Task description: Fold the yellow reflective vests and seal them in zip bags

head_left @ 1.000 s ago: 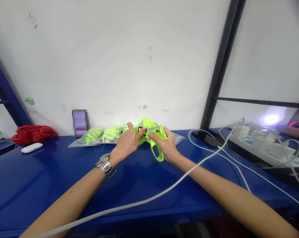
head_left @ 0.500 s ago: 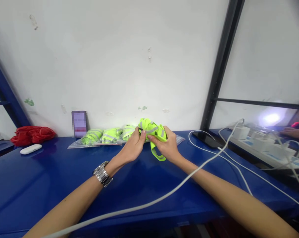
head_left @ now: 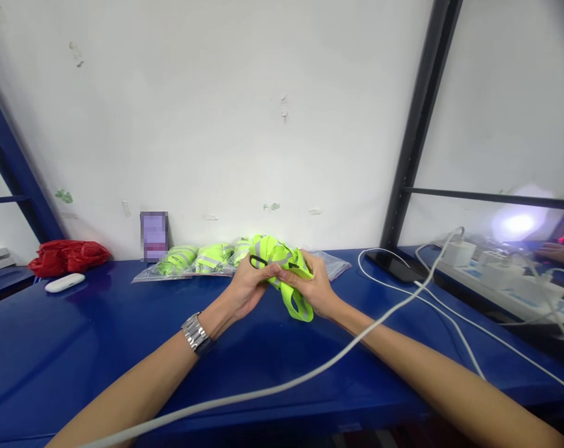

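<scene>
A bundled neon-yellow reflective strap [head_left: 282,252] with silver stripes is gripped between both hands above the blue table. My left hand [head_left: 249,286] closes on its left side, next to a black clip or buckle. My right hand [head_left: 317,283] closes on its right side, the two thumbs meeting in front. From the bundle a loose loop hangs below the right hand. Behind, along the wall, several clear plastic bags [head_left: 211,261] hold similar neon bundles. Part of another clear bag [head_left: 333,266] shows behind my right hand.
A white cable [head_left: 286,381] crosses in front of my arms. A phone [head_left: 394,266] and a power strip with chargers [head_left: 501,274] lie at right. At left are a red plastic bag [head_left: 70,256], a white case [head_left: 65,283] and a propped phone [head_left: 154,236]. Another person's hand [head_left: 559,252] shows far right.
Both hands have lowered slightly with the strap bundle. The left hand has turned, its thumb now reaching the right thumb. The loose loop hangs lower, and the view has shifted a little.
</scene>
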Demonstrator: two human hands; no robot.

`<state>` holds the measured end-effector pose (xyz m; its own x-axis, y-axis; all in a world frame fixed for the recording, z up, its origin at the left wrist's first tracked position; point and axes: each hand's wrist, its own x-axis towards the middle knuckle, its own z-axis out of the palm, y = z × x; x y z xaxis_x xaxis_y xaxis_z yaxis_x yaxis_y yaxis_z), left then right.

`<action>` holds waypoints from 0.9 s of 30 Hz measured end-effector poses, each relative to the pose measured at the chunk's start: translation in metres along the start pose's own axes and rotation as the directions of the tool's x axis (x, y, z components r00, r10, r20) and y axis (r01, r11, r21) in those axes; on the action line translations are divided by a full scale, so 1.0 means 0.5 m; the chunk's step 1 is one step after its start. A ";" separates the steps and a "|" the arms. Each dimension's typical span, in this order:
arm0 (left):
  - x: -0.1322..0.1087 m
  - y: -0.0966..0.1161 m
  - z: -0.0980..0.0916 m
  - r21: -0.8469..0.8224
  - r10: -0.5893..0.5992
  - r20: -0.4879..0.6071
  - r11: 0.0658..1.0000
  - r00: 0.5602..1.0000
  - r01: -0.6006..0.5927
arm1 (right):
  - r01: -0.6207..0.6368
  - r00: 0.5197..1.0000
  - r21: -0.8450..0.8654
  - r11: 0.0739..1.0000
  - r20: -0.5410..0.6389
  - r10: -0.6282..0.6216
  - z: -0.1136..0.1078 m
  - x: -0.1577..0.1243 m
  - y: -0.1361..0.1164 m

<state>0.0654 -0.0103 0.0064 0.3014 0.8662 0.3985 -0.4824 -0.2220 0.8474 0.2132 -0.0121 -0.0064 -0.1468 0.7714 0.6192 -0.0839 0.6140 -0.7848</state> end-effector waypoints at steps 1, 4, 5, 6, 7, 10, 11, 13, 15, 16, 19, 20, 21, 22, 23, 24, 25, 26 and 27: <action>0.000 -0.001 0.002 0.005 -0.011 -0.039 1.000 0.999 0.011 | -0.030 0.999 0.059 0.998 0.016 0.029 0.000 -0.001 0.005; 0.000 -0.004 0.005 -0.018 -0.061 -0.118 0.998 0.991 0.059 | -0.118 0.992 0.194 0.974 0.072 0.106 0.004 -0.006 0.019; 0.000 -0.005 0.006 -0.036 -0.072 -0.126 0.997 0.989 0.068 | -0.141 0.988 0.226 0.964 0.089 0.124 0.007 -0.006 0.022; -0.001 -0.005 0.006 -0.054 -0.080 -0.130 0.996 0.988 0.073 | -0.158 0.986 0.249 0.956 0.100 0.137 0.009 -0.006 0.023; -0.001 -0.006 0.006 -0.068 -0.082 -0.133 0.995 0.988 0.073 | -0.167 0.984 0.260 0.951 0.102 0.145 0.012 -0.006 0.023; -0.001 -0.005 0.003 -0.095 -0.081 -0.137 0.993 0.987 0.068 | -0.152 0.987 0.233 0.961 0.083 0.136 0.015 -0.002 0.014; -0.001 -0.005 0.003 -0.108 -0.086 -0.134 0.992 0.987 0.072 | -0.141 0.988 0.192 0.971 0.089 0.126 0.014 0.000 0.008; 0.000 -0.005 0.001 -0.136 -0.096 -0.126 0.988 0.987 0.079 | -0.108 0.988 0.024 0.994 0.109 0.105 0.008 0.002 -0.005; 0.001 -0.004 0.000 -0.159 -0.100 -0.130 0.984 0.986 0.079 | -0.061 0.993 -0.242 0.968 0.083 0.084 0.000 0.004 -0.016; 0.001 -0.004 0.000 -0.167 -0.101 -0.135 0.983 0.986 0.078 | -0.044 0.997 -0.363 0.931 0.049 0.066 -0.004 0.005 -0.018; -0.001 -0.005 -0.003 -0.184 -0.133 -0.139 0.977 0.981 0.106 | -0.012 1.000 -0.479 0.878 0.002 0.015 -0.011 0.006 -0.012; -0.002 -0.006 -0.004 -0.183 -0.150 -0.132 0.975 0.980 0.125 | 0.000 0.999 -0.439 0.898 0.032 0.016 -0.012 0.006 -0.007; -0.004 -0.007 -0.006 -0.177 -0.164 -0.120 0.974 0.979 0.141 | 0.007 0.997 -0.372 0.928 0.077 0.023 -0.012 0.006 0.000; -0.006 -0.009 -0.008 -0.167 -0.172 -0.107 0.974 0.979 0.153 | 0.005 0.990 -0.292 0.956 0.134 0.036 -0.012 0.005 0.006; -0.008 -0.010 -0.010 -0.154 -0.175 -0.097 0.975 0.980 0.159 | -0.012 0.979 -0.211 0.977 0.196 0.054 -0.011 0.004 0.012; -0.010 -0.011 -0.012 -0.141 -0.177 -0.090 0.977 0.980 0.163 | -0.039 0.966 -0.139 0.990 0.248 0.073 -0.011 0.003 0.018; -0.012 -0.011 -0.015 -0.130 -0.179 -0.082 0.977 0.980 0.168 | -0.069 0.953 -0.084 0.994 0.290 0.090 -0.011 0.001 0.023; -0.013 -0.011 -0.017 -0.120 -0.184 -0.071 0.977 0.980 0.175 | -0.093 0.941 -0.047 0.995 0.322 0.104 -0.012 0.000 0.027; -0.014 -0.011 -0.020 -0.108 -0.188 -0.054 0.977 0.981 0.181 | -0.107 0.934 -0.028 0.994 0.340 0.110 -0.013 -0.001 0.031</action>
<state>0.0577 -0.0108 -0.0044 0.3418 0.9154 0.2125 -0.5059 -0.0113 0.8625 0.2182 -0.0021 -0.0186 -0.4816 0.7311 0.4832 -0.0401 0.5324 -0.8456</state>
